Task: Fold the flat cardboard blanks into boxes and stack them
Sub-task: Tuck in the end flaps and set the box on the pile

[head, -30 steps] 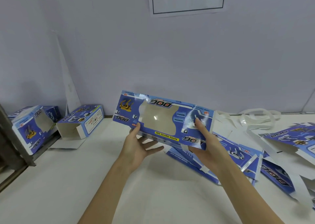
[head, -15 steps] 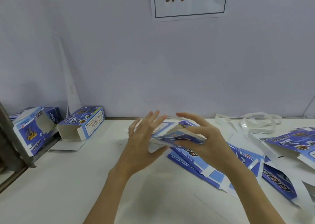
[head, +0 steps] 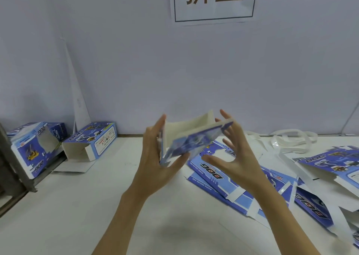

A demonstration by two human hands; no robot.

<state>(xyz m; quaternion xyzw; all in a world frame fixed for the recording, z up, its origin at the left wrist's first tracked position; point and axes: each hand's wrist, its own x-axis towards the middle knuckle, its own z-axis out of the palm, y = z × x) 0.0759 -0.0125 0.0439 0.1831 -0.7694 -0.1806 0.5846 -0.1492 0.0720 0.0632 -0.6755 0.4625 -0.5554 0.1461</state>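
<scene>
Change: a second ago you held the blank flat with its printed window face toward you; since then you have turned it end-on and squeezed it open into a sleeve.
Sleeve: the half-opened box sleeve (head: pixel 186 140) hangs in the air between your hands, above the white table (head: pixel 81 206) and left of the pile of flat blanks (head: pixel 229 179).
Left hand: your left hand (head: pixel 153 155) has straight fingers flat against the sleeve's left wall, thumb under its lower edge.
Right hand: your right hand (head: pixel 233 150) is spread wide, fingertips on the right edge; it presses without gripping.
Heading: an open mouth faces up and toward you, showing the cream inside; the long axis runs away from you, toward the wall (head: pixel 194 70).
Risk: with only flat pressure holding it, the sleeve could spring back flat or slip down if either palm eases off.
Done so far: two folded boxes (head: pixel 91 140) lie at the far left.
</scene>
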